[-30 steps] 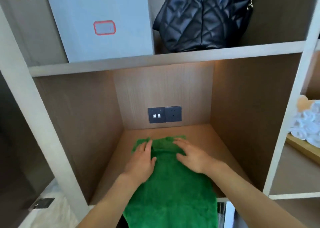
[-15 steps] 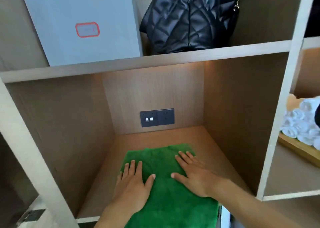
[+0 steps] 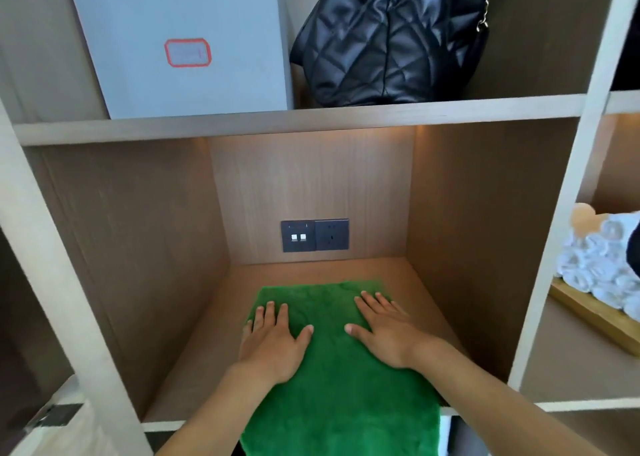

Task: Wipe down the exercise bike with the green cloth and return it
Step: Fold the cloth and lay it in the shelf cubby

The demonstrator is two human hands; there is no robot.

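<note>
The green cloth [image 3: 332, 379] lies spread flat on the floor of a wooden shelf compartment [image 3: 221, 334], and its near end hangs over the shelf's front edge. My left hand [image 3: 273, 344] rests flat on the cloth's left side with fingers straight. My right hand [image 3: 384, 331] presses flat on its right side, fingers spread. The two thumbs point toward each other across the cloth's middle. No exercise bike is in view.
A dark double socket plate [image 3: 314, 235] sits on the compartment's back wall. On the shelf above stand a grey box [image 3: 180, 39] with a red-edged label and a black quilted bag [image 3: 388, 36]. Rolled white towels [image 3: 602, 261] on a wooden tray fill the compartment to the right.
The cloth's far end was bunched under my fingers and is now smoothed flat. Both hands have drawn back toward me and apart, out to the cloth's sides.
</note>
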